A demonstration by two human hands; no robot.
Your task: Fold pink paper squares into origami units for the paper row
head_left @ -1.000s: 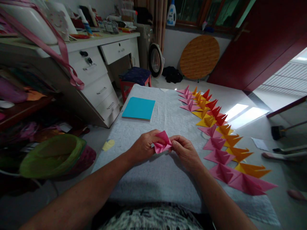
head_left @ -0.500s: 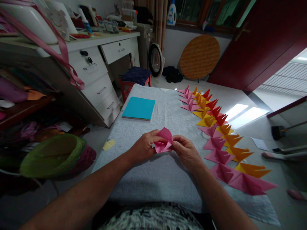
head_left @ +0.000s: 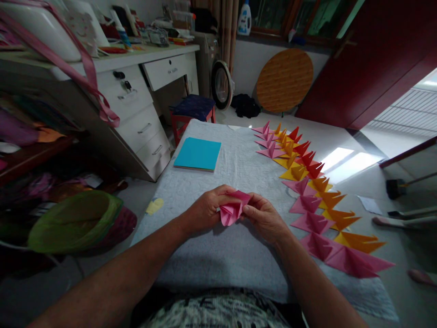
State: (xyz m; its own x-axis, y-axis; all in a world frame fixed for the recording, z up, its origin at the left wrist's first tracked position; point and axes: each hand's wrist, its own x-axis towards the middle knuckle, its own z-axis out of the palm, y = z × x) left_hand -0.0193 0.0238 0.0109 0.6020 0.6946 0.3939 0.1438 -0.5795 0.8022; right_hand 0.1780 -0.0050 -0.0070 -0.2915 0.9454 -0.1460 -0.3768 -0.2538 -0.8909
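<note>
Between my two hands is a partly folded sheet of pink origami paper (head_left: 232, 210), held just above the cloth-covered table (head_left: 221, 255). My left hand (head_left: 208, 208) grips its left side, with fingers reaching behind and into the folds. On the right edge, my right hand (head_left: 264, 216) pinches the paper between thumb and fingers. The fingertips behind the paper are hidden. To the right stand rows of folded paper cranes in pink (head_left: 312, 222), orange-yellow (head_left: 339, 218) and red (head_left: 314, 168). Beyond my left hand lies a stack of blue square paper (head_left: 198, 155).
A yellow patch (head_left: 154, 206) shows at the table's left edge. On the floor at left is a bin with a green liner (head_left: 75, 221). A stool (head_left: 193, 109) stands past the table's far edge, beside a white desk (head_left: 136, 114).
The pink paper has turned and tilted in my hands, its top corner now pointing right and its lower folds slightly lower. My right fingers have shifted slightly along its edge.
</note>
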